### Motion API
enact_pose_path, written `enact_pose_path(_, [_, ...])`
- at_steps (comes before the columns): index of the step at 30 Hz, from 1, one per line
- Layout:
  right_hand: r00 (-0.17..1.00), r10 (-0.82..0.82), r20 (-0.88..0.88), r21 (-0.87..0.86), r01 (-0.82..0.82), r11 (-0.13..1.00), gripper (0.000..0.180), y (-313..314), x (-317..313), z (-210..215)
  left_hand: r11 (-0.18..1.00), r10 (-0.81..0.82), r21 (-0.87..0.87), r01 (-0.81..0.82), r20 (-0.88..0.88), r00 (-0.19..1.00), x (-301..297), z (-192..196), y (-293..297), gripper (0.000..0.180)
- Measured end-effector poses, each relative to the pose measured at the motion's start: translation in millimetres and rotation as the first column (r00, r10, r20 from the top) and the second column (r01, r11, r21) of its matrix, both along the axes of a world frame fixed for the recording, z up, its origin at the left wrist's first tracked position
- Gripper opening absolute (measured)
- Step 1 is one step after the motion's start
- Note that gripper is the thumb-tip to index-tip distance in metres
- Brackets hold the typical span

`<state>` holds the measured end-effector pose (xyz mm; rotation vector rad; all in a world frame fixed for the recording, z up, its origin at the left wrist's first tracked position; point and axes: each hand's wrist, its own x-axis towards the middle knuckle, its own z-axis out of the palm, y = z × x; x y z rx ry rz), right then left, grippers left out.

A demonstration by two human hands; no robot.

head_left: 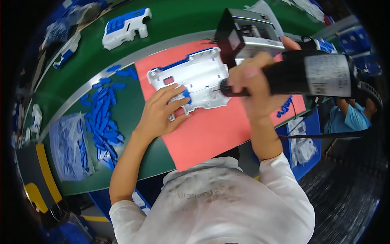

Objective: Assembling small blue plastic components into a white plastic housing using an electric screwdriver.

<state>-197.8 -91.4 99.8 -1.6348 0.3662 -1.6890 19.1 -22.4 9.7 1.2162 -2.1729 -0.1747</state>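
Observation:
A white plastic housing half (203, 77) with a blue edge lies open side up on a pink-red mat (203, 140). Its left part is pressed down by my left hand (160, 107), whose fingers bend over a small blue piece (185, 96) at the housing's near edge. My right hand (256, 79), somewhat blurred, is wrapped round a black electric screwdriver (292, 75) with a white label. The tool lies nearly level, its tip pointing left over the housing's right part. Whether the tip touches the housing, I cannot tell.
A black and silver box-shaped machine (252, 34) stands behind the mat. Loose blue strips (101, 110) and a clear bag (71, 146) lie left. Another white-blue housing (126, 27) sits on the far green belt. A cable (325, 134) hangs at right, near a blue bin (310, 162) and another person (349, 116).

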Motion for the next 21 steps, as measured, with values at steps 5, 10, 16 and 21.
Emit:
enact_pose_path(5, [0.993,0.042,-0.113,0.003,-0.042,0.999,0.055,-7,59,-38,1.0,-0.023,0.011,0.023,-0.035,0.999,4,-3,1,0.035])
enact_pose_path(10, [0.987,-0.004,-0.162,0.003,0.005,1.0,0.056,-9,63,-48,1.0,-0.024,0.003,0.024,-0.059,0.998,7,-5,2,0.032])
enact_pose_path(16, [0.98,0.009,-0.201,-0.003,-0.009,1.0,0.056,-11,65,-52,1.0,-0.011,-0.008,0.011,-0.083,0.997,6,-9,3,0.031])
enact_pose_path(21, [0.986,0.013,-0.165,0.004,-0.013,1.0,0.047,-8,68,-57,1.0,0.001,-0.002,-0.001,-0.083,0.997,5,-11,3,0.031])
